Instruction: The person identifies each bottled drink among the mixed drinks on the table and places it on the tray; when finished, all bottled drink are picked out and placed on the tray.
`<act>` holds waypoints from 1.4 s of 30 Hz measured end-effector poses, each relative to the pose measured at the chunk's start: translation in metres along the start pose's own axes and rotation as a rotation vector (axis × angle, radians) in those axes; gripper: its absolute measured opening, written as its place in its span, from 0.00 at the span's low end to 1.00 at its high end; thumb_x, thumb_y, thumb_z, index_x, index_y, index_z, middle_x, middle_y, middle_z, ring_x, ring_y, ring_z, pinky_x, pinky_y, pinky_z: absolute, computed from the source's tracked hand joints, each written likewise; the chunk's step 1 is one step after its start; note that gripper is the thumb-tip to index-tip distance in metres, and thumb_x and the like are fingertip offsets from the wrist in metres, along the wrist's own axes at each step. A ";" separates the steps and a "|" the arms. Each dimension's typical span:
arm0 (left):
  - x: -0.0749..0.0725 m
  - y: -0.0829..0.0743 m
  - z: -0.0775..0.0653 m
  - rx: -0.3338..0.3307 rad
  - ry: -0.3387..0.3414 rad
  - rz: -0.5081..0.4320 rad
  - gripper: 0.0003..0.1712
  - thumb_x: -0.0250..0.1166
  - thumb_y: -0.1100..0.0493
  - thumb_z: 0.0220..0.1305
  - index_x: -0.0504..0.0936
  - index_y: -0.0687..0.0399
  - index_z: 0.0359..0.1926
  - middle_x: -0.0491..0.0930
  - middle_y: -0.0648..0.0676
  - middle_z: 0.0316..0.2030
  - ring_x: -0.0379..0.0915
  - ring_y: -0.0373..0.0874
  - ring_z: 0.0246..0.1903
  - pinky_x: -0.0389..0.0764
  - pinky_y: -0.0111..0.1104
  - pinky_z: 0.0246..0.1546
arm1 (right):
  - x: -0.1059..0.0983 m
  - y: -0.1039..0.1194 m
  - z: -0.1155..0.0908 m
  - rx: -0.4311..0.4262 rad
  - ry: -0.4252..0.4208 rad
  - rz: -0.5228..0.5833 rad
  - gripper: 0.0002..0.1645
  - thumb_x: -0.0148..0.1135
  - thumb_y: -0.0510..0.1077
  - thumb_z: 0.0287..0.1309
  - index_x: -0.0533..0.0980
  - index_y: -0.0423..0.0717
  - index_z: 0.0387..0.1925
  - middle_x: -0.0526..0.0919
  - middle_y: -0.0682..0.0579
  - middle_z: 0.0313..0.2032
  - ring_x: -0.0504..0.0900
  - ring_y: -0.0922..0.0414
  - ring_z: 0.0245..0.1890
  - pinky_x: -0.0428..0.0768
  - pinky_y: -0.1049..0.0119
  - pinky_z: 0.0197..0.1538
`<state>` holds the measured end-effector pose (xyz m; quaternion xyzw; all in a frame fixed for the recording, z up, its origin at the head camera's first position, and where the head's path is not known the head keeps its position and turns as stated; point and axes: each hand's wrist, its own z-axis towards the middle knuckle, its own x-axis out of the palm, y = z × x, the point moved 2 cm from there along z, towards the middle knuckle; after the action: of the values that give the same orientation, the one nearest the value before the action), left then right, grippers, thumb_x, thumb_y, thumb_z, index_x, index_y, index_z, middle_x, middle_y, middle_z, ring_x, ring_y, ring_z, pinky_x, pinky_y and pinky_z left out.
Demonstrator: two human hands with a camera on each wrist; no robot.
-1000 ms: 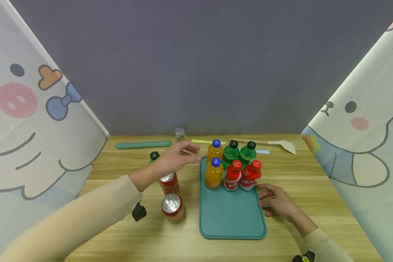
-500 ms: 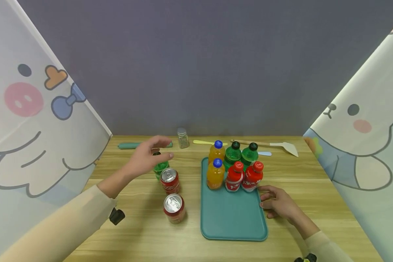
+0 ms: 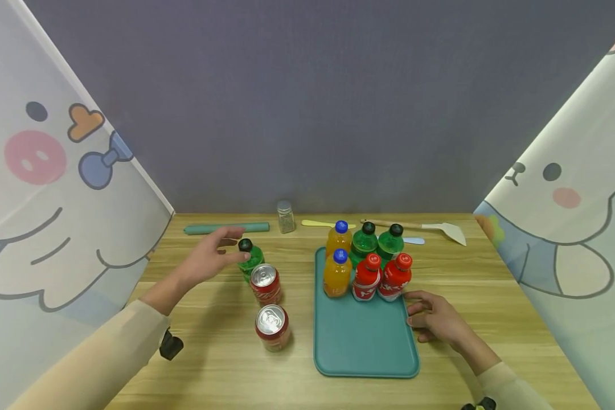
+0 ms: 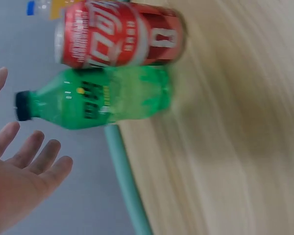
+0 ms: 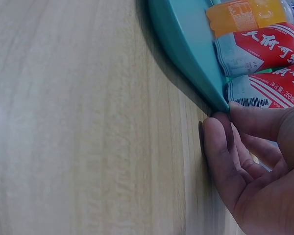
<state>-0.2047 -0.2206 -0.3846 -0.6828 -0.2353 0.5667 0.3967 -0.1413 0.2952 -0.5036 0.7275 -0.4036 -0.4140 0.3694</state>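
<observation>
My left hand [image 3: 209,257] is spread beside a green soda bottle [image 3: 253,263] with a black cap, its thumb and fingers apart around the cap's level. The left wrist view shows a gap between those fingers [image 4: 44,154] and the green bottle [image 4: 88,98]. A red soda can [image 3: 266,283] stands just in front of that bottle, and a second can [image 3: 273,327] is nearer me. With thumb and fingers my right hand [image 3: 438,319] pinches the right rim of the teal tray [image 3: 366,341]. Two orange-drink bottles [image 3: 337,273], two green bottles [image 3: 364,244] and two red-labelled bottles [image 3: 367,277] stand on it.
Along the back of the table lie a teal rod [image 3: 225,228], a yellow utensil [image 3: 328,223], a white spatula [image 3: 448,230] with a wooden handle and a light-blue utensil [image 3: 414,240]. A small glass shaker jar [image 3: 286,218] stands among them. Printed panels flank both sides.
My left hand has moved left from the tray's upper left corner, over the cans, and down beside the green bottle. The right hand has stayed at the tray's rim.
</observation>
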 end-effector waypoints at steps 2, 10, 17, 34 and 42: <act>0.003 0.008 0.000 -0.033 0.018 -0.003 0.40 0.71 0.47 0.67 0.66 0.56 0.73 0.68 0.63 0.70 0.63 0.68 0.70 0.73 0.61 0.64 | 0.000 0.000 0.000 0.001 0.000 -0.003 0.39 0.69 0.32 0.59 0.65 0.32 0.70 0.79 0.38 0.46 0.81 0.51 0.31 0.87 0.54 0.29; 0.014 0.033 0.005 -0.044 0.043 -0.084 0.43 0.71 0.49 0.67 0.63 0.57 0.76 0.65 0.64 0.73 0.60 0.72 0.72 0.74 0.63 0.62 | 0.000 -0.001 0.000 0.004 -0.005 -0.006 0.39 0.69 0.32 0.59 0.65 0.32 0.70 0.80 0.38 0.46 0.82 0.52 0.31 0.87 0.54 0.29; 0.017 0.042 0.006 -0.024 0.039 -0.090 0.39 0.70 0.50 0.69 0.66 0.56 0.75 0.69 0.63 0.70 0.62 0.70 0.71 0.74 0.62 0.63 | 0.000 -0.001 0.000 -0.003 -0.006 -0.005 0.39 0.69 0.33 0.59 0.65 0.33 0.70 0.80 0.38 0.46 0.82 0.52 0.30 0.88 0.54 0.29; 0.023 0.049 0.010 0.028 0.049 -0.141 0.31 0.67 0.53 0.72 0.72 0.55 0.71 0.72 0.63 0.68 0.67 0.69 0.68 0.80 0.51 0.59 | 0.001 -0.002 0.002 0.002 -0.012 -0.005 0.39 0.69 0.33 0.59 0.66 0.34 0.70 0.80 0.38 0.46 0.82 0.52 0.30 0.87 0.54 0.29; 0.022 0.051 0.009 0.021 0.023 -0.160 0.29 0.69 0.54 0.70 0.75 0.58 0.68 0.74 0.64 0.66 0.72 0.67 0.65 0.83 0.45 0.53 | 0.001 -0.002 0.002 0.014 -0.019 -0.007 0.38 0.69 0.33 0.59 0.67 0.35 0.70 0.80 0.39 0.46 0.82 0.52 0.29 0.87 0.55 0.29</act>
<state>-0.2145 -0.2303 -0.4388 -0.6640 -0.2787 0.5278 0.4504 -0.1424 0.2946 -0.5065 0.7277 -0.4073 -0.4192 0.3588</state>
